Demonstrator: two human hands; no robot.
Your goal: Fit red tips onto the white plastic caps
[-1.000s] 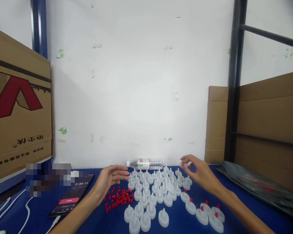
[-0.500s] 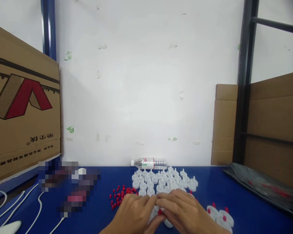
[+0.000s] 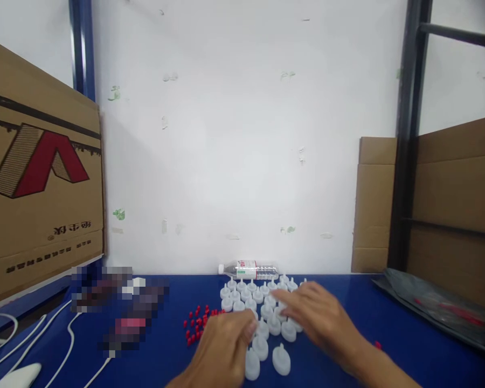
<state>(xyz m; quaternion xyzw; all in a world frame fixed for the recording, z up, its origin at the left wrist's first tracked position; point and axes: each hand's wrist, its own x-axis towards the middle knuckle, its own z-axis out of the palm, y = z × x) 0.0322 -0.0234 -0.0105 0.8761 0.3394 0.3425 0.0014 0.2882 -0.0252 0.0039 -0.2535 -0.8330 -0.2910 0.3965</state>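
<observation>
The right hand (image 3: 321, 318) hovers, grip spread, over white caps (image 3: 262, 323). The left hand (image 3: 224, 347) hides its grip and overlaps the red plugs (image 3: 196, 323); a water bottle (image 3: 248, 269) lies behind.

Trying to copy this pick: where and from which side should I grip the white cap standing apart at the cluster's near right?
Pinch the white cap by its upright spout, probably straight from above: it sits on its wide base, other caps crowd its left, and bare blue table lies right of it.
</observation>
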